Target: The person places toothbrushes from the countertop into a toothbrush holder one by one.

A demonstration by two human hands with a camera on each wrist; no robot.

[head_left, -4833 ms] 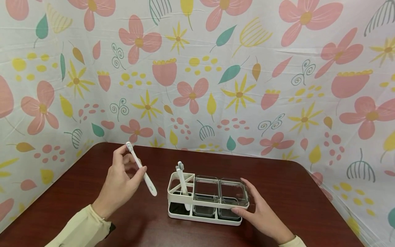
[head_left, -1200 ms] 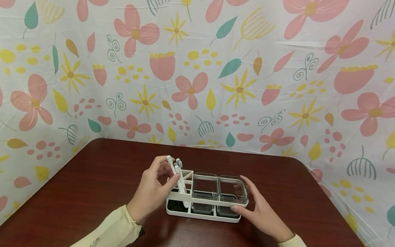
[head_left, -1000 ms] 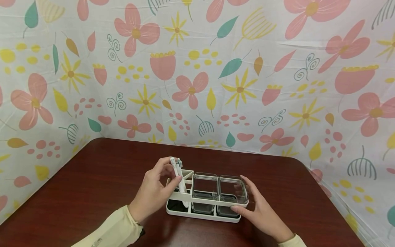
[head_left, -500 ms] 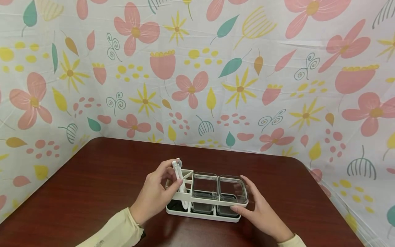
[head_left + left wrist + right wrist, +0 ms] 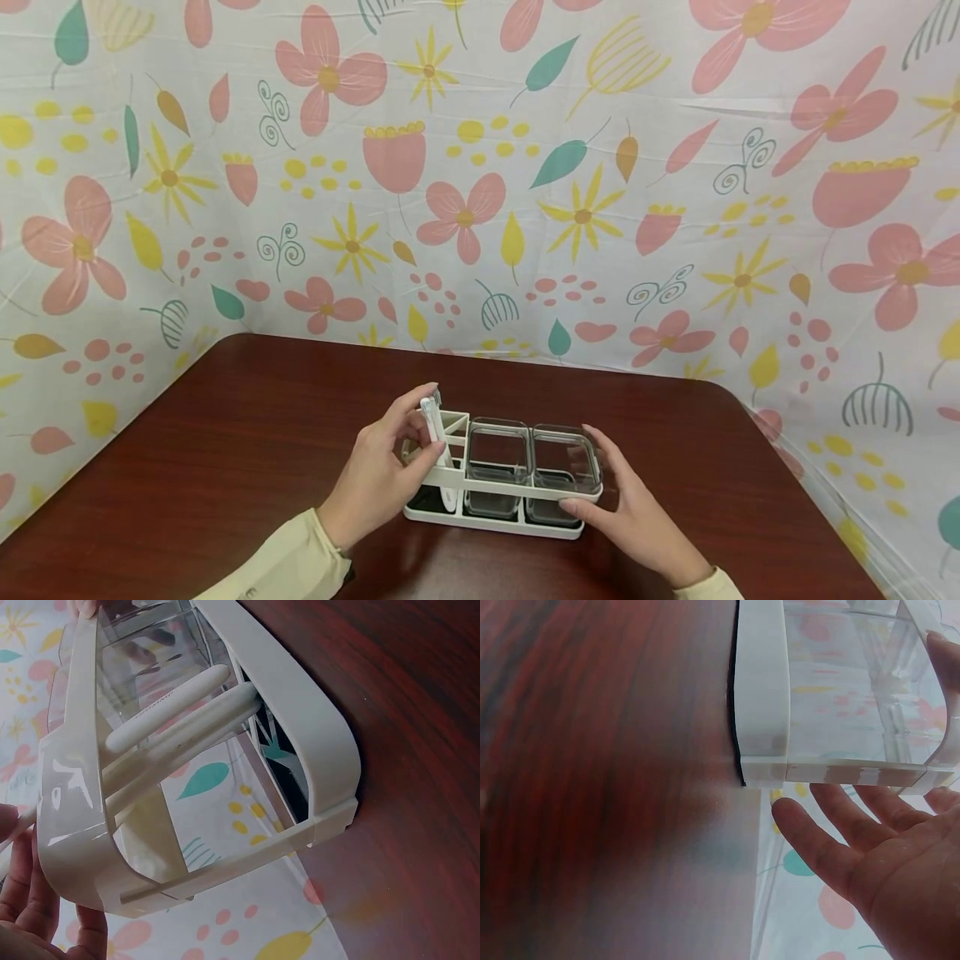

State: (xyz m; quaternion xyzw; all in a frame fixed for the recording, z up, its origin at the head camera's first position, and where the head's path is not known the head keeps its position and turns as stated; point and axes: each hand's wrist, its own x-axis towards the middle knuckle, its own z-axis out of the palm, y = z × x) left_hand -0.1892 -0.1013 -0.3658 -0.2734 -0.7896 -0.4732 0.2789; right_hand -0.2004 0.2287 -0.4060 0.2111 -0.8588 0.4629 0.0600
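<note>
A white toothbrush (image 5: 432, 421) is pinched between the thumb and fingers of my left hand (image 5: 378, 479). It leans down through the left, divided section of a cream toothbrush holder (image 5: 495, 482). In the left wrist view, that toothbrush's handle (image 5: 169, 709) lies inside the frame, beside at least one other white handle (image 5: 195, 735). In the head view the held brush and my fingers mostly hide the others. My right hand (image 5: 637, 517) grips the holder's right end, thumb on the front rail and fingers behind. In the right wrist view, fingers (image 5: 810, 844) spread along the end wall.
Two clear cups (image 5: 498, 450) sit side by side in the holder's middle and right sections. The holder stands on a dark red-brown table (image 5: 247, 442). A flower-printed cloth (image 5: 465, 275) hangs behind and along both sides of the table.
My left hand has brought the toothbrush from the left into the holder's left section, then lowered it slightly rightward beside the others. My right hand keeps its grip on the right end.
</note>
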